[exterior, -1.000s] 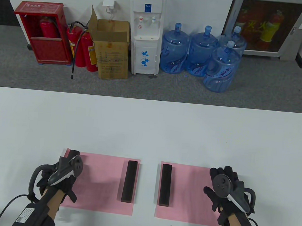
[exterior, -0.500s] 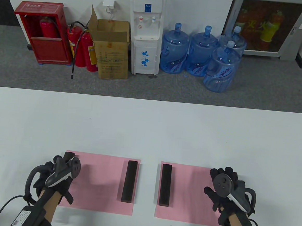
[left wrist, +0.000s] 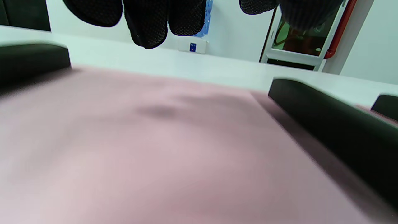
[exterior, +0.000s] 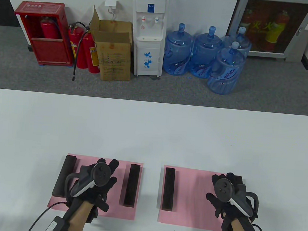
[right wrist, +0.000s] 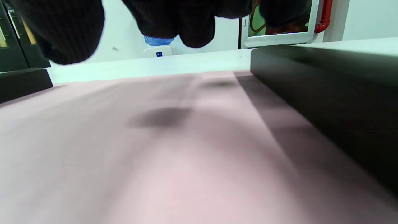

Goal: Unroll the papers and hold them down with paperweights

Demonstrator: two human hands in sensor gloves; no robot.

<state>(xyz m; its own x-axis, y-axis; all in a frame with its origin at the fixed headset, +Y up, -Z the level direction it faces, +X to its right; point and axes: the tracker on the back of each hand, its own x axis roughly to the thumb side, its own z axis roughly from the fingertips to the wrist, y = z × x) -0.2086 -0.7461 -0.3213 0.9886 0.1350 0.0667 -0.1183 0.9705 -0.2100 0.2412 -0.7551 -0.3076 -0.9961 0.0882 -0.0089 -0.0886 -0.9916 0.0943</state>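
- Paper: two pink sheets lie flat near the front of the white table [exterior: 153,126], the left sheet [exterior: 115,205] and the right sheet [exterior: 189,203] set apart by a strip of bare table.
- Weights: four dark bars. The left sheet has one along its left edge [exterior: 64,176] and one near its right edge [exterior: 131,185]. The right sheet has one near its left edge [exterior: 168,188]; the fourth [exterior: 240,179] shows only as a corner behind the right hand.
- Left hand [exterior: 98,181] is over the middle of the left sheet, between its two bars, fingers spread and extended, holding nothing. Whether the palm touches the paper cannot be told.
- Right hand [exterior: 226,193] is over the right part of the right sheet, fingers spread, holding nothing; it hides most of the fourth bar.
- Left wrist view: fingertips [left wrist: 146,21] hang clear above the pink paper [left wrist: 155,155], a bar on each side [left wrist: 31,60] [left wrist: 335,124], and the end of a third bar [left wrist: 385,105] at the far right.
- Right wrist view: the fourth bar [right wrist: 326,93], hidden from above, lies whole along the sheet's right side, with fingertips [right wrist: 189,25] above the paper [right wrist: 155,155].
- Behind the table, on grey carpet: red extinguisher cabinet [exterior: 46,32], loose extinguishers [exterior: 86,48], cardboard box [exterior: 113,51], water dispenser [exterior: 149,32], blue water jugs [exterior: 206,55].
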